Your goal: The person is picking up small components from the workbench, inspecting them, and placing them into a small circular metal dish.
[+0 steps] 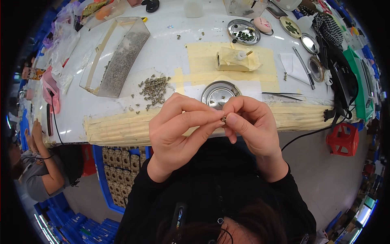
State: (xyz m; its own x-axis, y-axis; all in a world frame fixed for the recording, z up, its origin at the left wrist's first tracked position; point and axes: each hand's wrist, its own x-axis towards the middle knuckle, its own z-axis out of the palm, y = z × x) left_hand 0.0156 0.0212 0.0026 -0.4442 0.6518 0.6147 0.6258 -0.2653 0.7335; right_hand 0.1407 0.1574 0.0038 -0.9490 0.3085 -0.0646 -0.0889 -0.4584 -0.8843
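Between the fingertips of both hands is a small brassy metal part (224,118), too small to tell its kind. My left hand (178,132) pinches it from one side, thumb against forefinger. My right hand (254,126) grips it from the other side, with the remaining fingers curled. Just beyond the fingertips sits a round shiny metal dish (211,90) with a few small pieces in it. A loose pile of small metal parts (154,90) lies on the table, left of the dish.
A clear bin of tiny metal parts (124,61) stands at left. Black tweezers (282,96) lie at right, before a tape-wrapped block (237,59). Below the taped table edge (118,128) is a blue crate (101,175) of metal pieces. Another person (44,171) sits at far left.
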